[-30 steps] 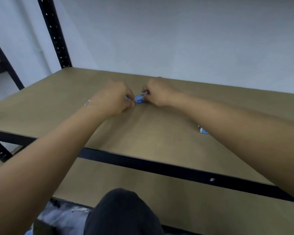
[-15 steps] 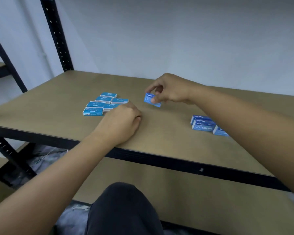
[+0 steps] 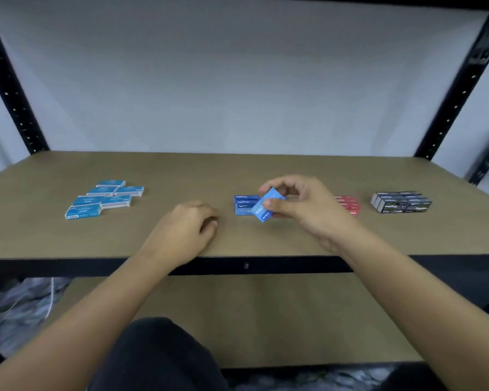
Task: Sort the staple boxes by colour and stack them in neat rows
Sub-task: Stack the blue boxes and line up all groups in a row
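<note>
Right hand (image 3: 308, 210) pinches a blue box (image 3: 264, 206), tilted, its long axis slanting down-left from the fingers (image 3: 271, 185). The blue stack (image 3: 244, 204) sits just left of them, so this hand is nearer. Left hand (image 3: 187, 232) rests loosely curled on the shelf (image 3: 153, 170), holding nothing.
</note>
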A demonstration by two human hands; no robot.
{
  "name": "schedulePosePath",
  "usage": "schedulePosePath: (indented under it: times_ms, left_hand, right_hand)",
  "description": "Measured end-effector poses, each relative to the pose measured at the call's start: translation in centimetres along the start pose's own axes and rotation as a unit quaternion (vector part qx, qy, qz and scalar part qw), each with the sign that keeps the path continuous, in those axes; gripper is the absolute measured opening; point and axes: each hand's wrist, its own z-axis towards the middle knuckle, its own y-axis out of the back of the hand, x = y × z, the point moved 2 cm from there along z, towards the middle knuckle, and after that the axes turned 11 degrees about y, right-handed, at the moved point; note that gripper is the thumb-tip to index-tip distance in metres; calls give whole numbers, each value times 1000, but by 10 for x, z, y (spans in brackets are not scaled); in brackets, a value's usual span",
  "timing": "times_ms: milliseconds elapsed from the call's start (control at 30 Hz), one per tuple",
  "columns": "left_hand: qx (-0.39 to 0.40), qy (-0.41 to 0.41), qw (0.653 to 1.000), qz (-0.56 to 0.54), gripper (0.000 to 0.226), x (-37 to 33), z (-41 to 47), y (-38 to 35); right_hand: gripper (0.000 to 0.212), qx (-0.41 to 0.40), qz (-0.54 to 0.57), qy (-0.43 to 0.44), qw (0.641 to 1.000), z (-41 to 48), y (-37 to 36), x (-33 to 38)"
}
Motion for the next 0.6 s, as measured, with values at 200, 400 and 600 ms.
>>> schedulePosePath:
  times_ms: [200, 400, 600]
  left_hand:
    - [-11, 17, 999, -27, 20, 4, 1, -5]
    - [-12, 11, 999, -46, 21, 9, 2, -8]
    - [-21, 6, 999, -46, 22, 11, 1, -10]
  right_hand:
    - [17, -53, -130, 26, 990, -22, -18, -30]
    - [13, -51, -260, 77, 961, -18, -22, -36]
    - [24, -39, -306, 132, 942, -22, -17, -39]
